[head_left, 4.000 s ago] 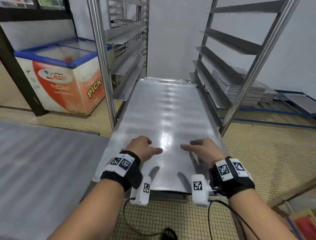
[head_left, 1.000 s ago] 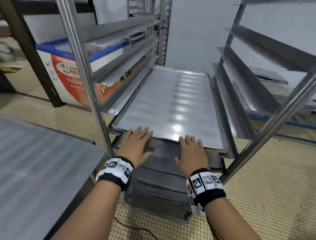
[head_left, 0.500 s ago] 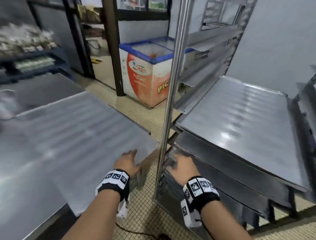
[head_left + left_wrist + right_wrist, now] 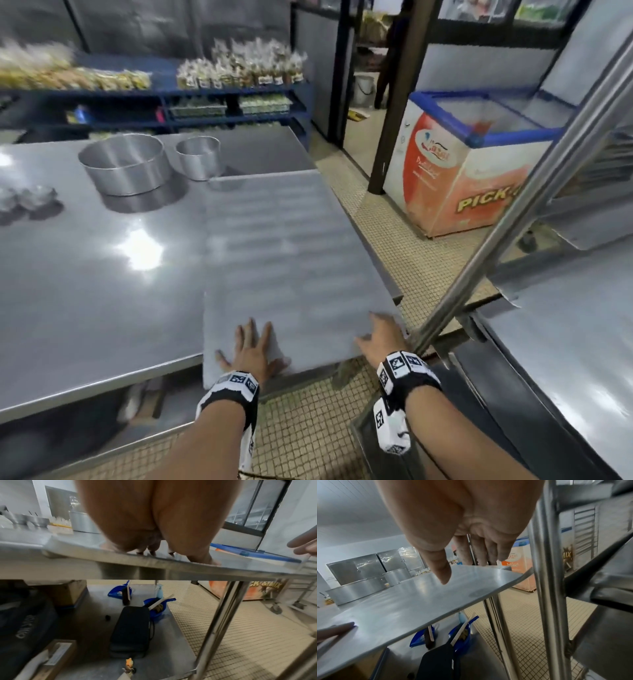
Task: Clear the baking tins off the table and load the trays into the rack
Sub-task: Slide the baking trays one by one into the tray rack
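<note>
A flat metal tray (image 4: 291,253) lies on the right end of the steel table (image 4: 102,294), its near edge jutting past the table rim. My left hand (image 4: 255,339) rests flat on the tray's near left corner with fingers straight; the left wrist view shows the palm (image 4: 154,520) pressing on the tray (image 4: 240,563). My right hand (image 4: 380,332) is spread over the near right corner, thumb (image 4: 442,573) just above the tray (image 4: 419,601). A large round tin (image 4: 121,164) and a smaller one (image 4: 198,161) stand at the back. The rack (image 4: 513,222) on my right holds a tray (image 4: 575,335).
Small fluted tins (image 4: 27,198) sit at the table's left. A chest freezer (image 4: 462,171) stands beyond the tiled floor. Under the table lie blue dustpans (image 4: 154,605), a black case (image 4: 130,631) and boxes. The rack post (image 4: 546,588) is close beside my right hand.
My view has swung left from the rack to the table. Both hands left the loaded tray's edge; the left now lies on the table tray and the right has come over its right corner.
</note>
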A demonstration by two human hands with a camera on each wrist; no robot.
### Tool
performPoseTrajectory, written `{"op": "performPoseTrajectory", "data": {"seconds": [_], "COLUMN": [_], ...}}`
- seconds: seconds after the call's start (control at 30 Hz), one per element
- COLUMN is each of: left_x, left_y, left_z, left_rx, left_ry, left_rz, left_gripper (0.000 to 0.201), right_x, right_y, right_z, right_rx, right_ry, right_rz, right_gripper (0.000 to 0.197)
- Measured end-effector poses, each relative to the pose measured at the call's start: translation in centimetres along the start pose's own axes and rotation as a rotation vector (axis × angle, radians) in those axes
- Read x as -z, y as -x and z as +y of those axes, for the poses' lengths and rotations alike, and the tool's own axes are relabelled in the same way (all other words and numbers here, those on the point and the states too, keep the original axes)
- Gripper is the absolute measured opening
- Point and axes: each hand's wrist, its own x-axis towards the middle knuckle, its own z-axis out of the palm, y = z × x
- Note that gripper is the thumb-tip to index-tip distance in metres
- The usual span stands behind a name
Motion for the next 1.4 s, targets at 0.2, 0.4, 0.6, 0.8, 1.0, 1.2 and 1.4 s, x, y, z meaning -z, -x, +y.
{"op": "performPoseTrajectory", "data": {"seconds": [0.2, 0.4, 0.6, 0.8, 1.0, 1.2, 1.4], "left_x": [1.5, 1.0, 0.7, 2.7, 2.2, 0.0, 1.8], "left_y": [0.6, 3.3, 7.1, 8.2, 6.4, 5.4, 7.6], "left_z": [-2.0, -3.6, -3.0, -2.7, -4.7, -8.4, -9.7], "left_rx": [0.051, 0.092, 0.124, 0.128, 0.591, 0.84, 0.884], "left_ry": [-0.023, -0.062, -0.128, -0.246, 0.177, 0.68, 0.866], "left_rz": [-0.01, -0.013, 0.027, 0.085, 0.3, 0.295, 0.359], "left_gripper": [0.099, 0.097, 0.098, 0.085, 0.098, 0.131, 0.095], "right_x": [-1.0, -3.3, -3.5, -4.5, -4.9, -4.5, -5.7], "right_y": [-2.6, -2.0, -1.6, -1.9, -2.1, -2.3, -1.6], "right_z": [0.4, 0.6, 0.4, 1.6, 2.3, 1.9, -0.4], "right_rx": [-0.128, -0.12, -0.219, -0.298, -0.324, -0.354, -0.382], "right_ry": [0.086, -0.039, -0.106, -0.312, -0.366, -0.37, -0.379], "right_rz": [-0.127, -0.054, 0.006, 0.019, -0.003, -0.025, -0.093], "right_gripper": [0.093, 0.102, 0.117, 0.134, 0.134, 0.127, 0.146]}}
